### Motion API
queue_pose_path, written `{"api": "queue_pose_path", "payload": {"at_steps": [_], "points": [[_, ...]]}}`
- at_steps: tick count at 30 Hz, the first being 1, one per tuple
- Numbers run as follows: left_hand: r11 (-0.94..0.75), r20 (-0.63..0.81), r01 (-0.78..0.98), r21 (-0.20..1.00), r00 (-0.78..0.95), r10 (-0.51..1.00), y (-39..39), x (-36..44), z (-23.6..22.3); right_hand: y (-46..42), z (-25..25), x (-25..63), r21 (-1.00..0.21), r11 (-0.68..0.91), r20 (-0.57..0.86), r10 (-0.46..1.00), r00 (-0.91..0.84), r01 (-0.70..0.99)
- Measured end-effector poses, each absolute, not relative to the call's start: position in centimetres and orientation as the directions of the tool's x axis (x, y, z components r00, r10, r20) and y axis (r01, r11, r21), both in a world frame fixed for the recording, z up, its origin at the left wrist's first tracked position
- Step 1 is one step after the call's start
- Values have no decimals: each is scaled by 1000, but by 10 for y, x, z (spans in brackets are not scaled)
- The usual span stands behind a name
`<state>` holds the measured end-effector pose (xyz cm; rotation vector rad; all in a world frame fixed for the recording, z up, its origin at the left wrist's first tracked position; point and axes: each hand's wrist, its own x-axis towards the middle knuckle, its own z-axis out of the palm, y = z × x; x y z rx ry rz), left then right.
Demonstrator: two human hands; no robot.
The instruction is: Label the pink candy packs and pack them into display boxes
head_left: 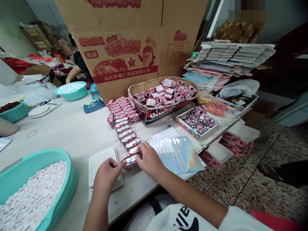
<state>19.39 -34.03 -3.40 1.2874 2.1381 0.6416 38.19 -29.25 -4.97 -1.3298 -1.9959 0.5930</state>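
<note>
A small red-and-pink box with shiny silver foil on its top (130, 160) is at the near end of a row of similar boxes (125, 131). The thumb and fingers of my left hand (108, 173) pinch its left end. My right hand (148, 158) grips the right end, with fingertips close to the neighbouring box. A white flat scale (102, 160) lies just left of the boxes, partly behind my left hand. Holographic silver sheets (184, 157) spread to the right of my right hand.
A teal basin (69, 189) of small white-and-pink candies stands front left. Behind the row are a carton tray (156, 117) of filled boxes and a shallow box (192, 134) of small round pieces. A tape dispenser (94, 106) and large cardboard carton (125, 73) stand farther back. A person's arm (73, 73) shows far left.
</note>
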Motion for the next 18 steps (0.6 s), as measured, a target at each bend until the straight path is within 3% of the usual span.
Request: {"api": "queue_pose_path", "payload": {"at_steps": [3,6,9,13,18], "points": [[296,10,788,540,-358,934,-346,195,-33,-292,-50,388,-670,482,283,869,-406,564],[-146,347,905,400,-2,938,-350,205,-34,-292,-52,396,-516,684,336,716,-612,516],[-418,478,882,219,276,834,-354,217,-40,-290,-55,404,-419,773,361,623,-693,477],[-429,554,895,121,298,778,-360,223,-53,-288,-56,411,-320,847,392,526,-754,424],[-358,528,925,125,244,813,-365,228,-55,-295,-54,408,-222,846,371,534,-760,485]]}}
